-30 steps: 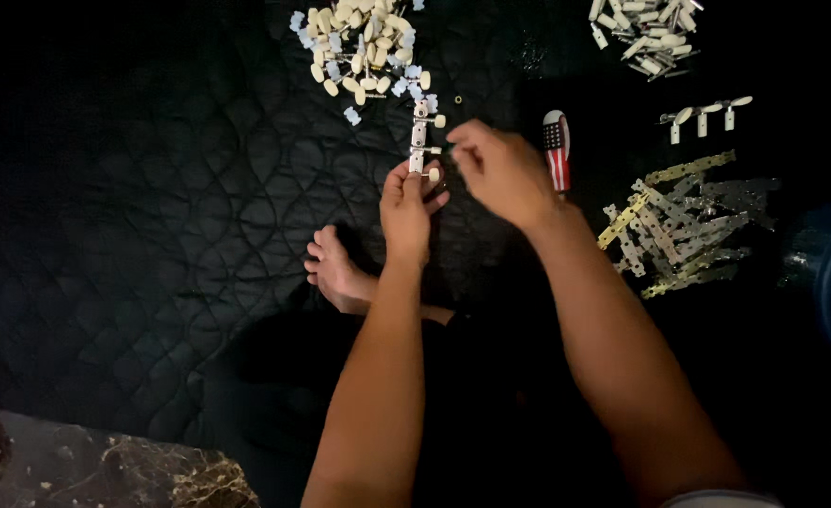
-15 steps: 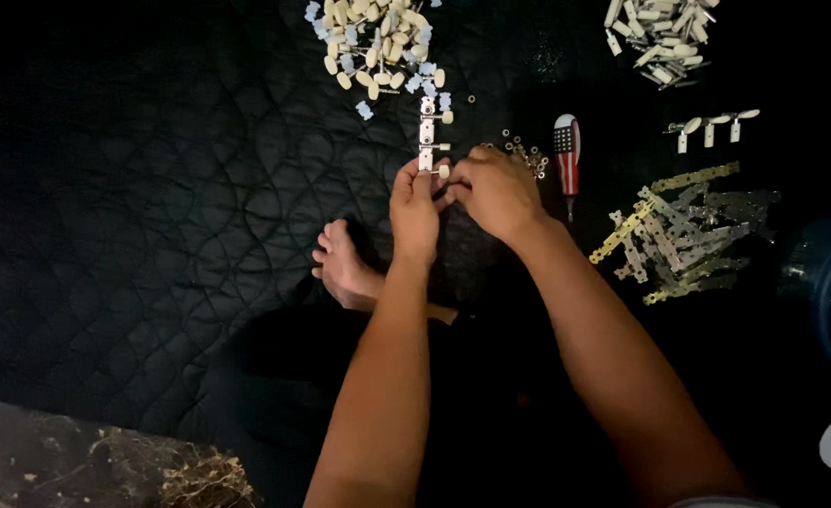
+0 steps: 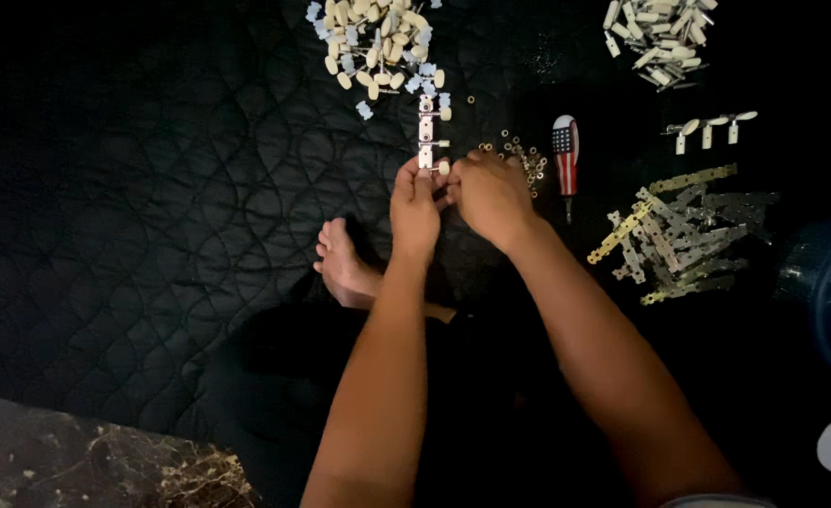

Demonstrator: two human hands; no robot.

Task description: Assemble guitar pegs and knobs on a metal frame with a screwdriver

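- Head view: a black quilted mat (image 3: 152, 188) covers the floor, soft and stitched in curved lines; a strip of marbled stone floor (image 3: 86, 461) shows at the lower left, and a bare foot (image 3: 345, 268) rests on the mat.
- The left hand (image 3: 414, 202) and right hand (image 3: 491, 193) meet at the near end of a narrow metal strip with small posts (image 3: 426, 141), which lies on the mat and points away from the person. The left fingers are closed on the strip's end; the right fingertips are pinched together against the same end, though I cannot tell what they hold.
- At right, a loose heap of flat brass-coloured strips (image 3: 670, 235); above it 3 pegs with pale buttons (image 3: 707, 130).
- A screwdriver with a striped handle (image 3: 565, 150) lies just beside the right hand.
- Far edge: 2 piles of cream oval knobs (image 3: 378, 42), smooth and rounded.
- Tiny metal rings (image 3: 519, 155) are scattered near the right hand.
- Risk, as I judge it: a small part slipping from the pinch could vanish into the dark quilting, and a sweeping wrist could scatter the rings.
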